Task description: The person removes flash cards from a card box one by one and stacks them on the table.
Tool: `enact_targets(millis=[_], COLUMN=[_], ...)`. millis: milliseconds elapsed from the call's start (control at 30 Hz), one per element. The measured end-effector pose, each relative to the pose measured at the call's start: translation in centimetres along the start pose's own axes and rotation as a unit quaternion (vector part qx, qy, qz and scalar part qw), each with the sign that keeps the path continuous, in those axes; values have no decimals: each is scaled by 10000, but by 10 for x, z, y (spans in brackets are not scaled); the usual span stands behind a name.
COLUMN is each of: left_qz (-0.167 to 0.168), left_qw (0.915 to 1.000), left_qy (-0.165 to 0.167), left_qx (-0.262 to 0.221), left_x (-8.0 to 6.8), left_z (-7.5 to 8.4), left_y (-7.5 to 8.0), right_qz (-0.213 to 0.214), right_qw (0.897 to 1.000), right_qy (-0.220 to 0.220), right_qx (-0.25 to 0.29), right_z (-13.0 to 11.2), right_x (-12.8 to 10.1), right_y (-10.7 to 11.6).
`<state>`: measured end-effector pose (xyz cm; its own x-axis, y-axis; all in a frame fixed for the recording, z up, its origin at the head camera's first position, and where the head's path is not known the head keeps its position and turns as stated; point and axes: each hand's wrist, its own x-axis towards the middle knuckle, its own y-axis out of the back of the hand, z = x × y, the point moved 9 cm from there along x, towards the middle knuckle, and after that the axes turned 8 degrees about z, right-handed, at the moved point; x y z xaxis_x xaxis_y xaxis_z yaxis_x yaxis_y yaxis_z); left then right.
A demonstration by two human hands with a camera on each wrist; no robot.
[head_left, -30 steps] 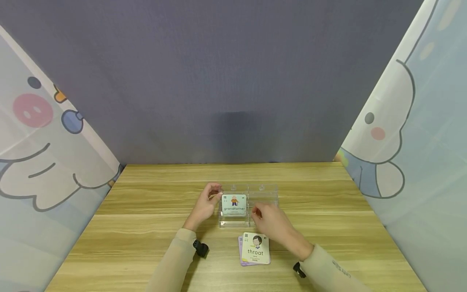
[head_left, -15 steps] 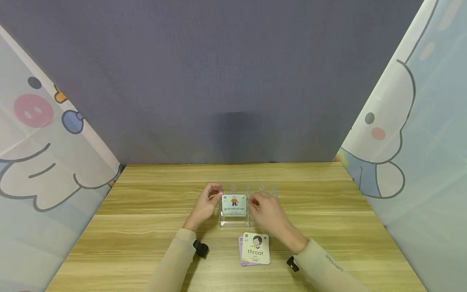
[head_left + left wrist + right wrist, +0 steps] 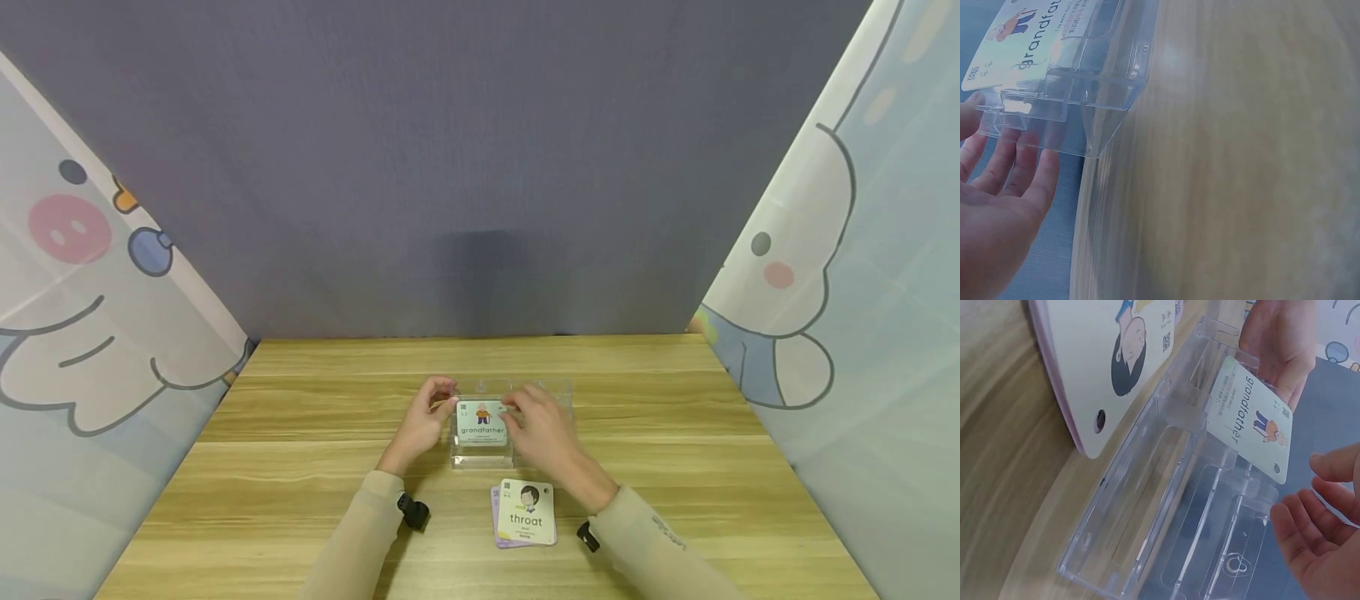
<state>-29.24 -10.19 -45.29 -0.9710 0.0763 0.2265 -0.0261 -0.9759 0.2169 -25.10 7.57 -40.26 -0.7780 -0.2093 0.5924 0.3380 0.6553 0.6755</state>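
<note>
A clear plastic tiered card rack [image 3: 482, 461] stands on the table, a "grandfather" flash card [image 3: 480, 422] leaning in its left half. My left hand [image 3: 422, 423] grips the rack's left side, thumb in front by the card's edge and fingers behind the plastic, as the left wrist view also shows. Close to the card's right edge is my right hand [image 3: 547, 433]. Seen from the right wrist, its fingers [image 3: 1316, 519] are loosely bent with nothing between them, and the thumb is just off the card's holed corner. The right half of the rack holds no card.
In front of the rack lies a small stack of cards [image 3: 525, 512], "throat" on top and a purple-edged one beneath. A grey panel [image 3: 480, 167] rises behind the wooden table [image 3: 315, 400]. Cartoon-printed curtains [image 3: 885, 333] hang at both sides.
My right hand has moved left and slightly up, from the rack's right half to the right edge of the "grandfather" card. The left hand, rack and card stack have stayed in place.
</note>
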Motion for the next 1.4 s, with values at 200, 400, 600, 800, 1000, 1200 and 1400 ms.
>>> enact_targets(millis=[200,400,600,800,1000,1200,1400], left_qz=[-15,-1,30,2,-8,4,-120], left_qw=[10000,10000,10000,10000,10000,10000,9999], left_qy=[-23,-4,-55,-18,-13,-36,-2], left_qx=[-30,-17,37,64,66,17,-20], left_x=[0,0,0,-1,-1,-1,-2], left_z=[-2,-3,-2,-2,0,2,3], left_y=[-1,-1,0,0,0,0,-1], right_qz=[-125,-326,-533,-673,-585,-620,-700], right_qw=[9997,9994,9985,9975,9979,9976,9972], right_qy=[36,27,46,47,142,65,-3], right_qx=[-183,-109,-122,-202,-257,-294,-275], right_z=[1,0,0,-2,-6,-5,-4], right_x=[3,3,2,2,3,3,3], right_y=[-8,-14,-21,-25,-24,-26,-26])
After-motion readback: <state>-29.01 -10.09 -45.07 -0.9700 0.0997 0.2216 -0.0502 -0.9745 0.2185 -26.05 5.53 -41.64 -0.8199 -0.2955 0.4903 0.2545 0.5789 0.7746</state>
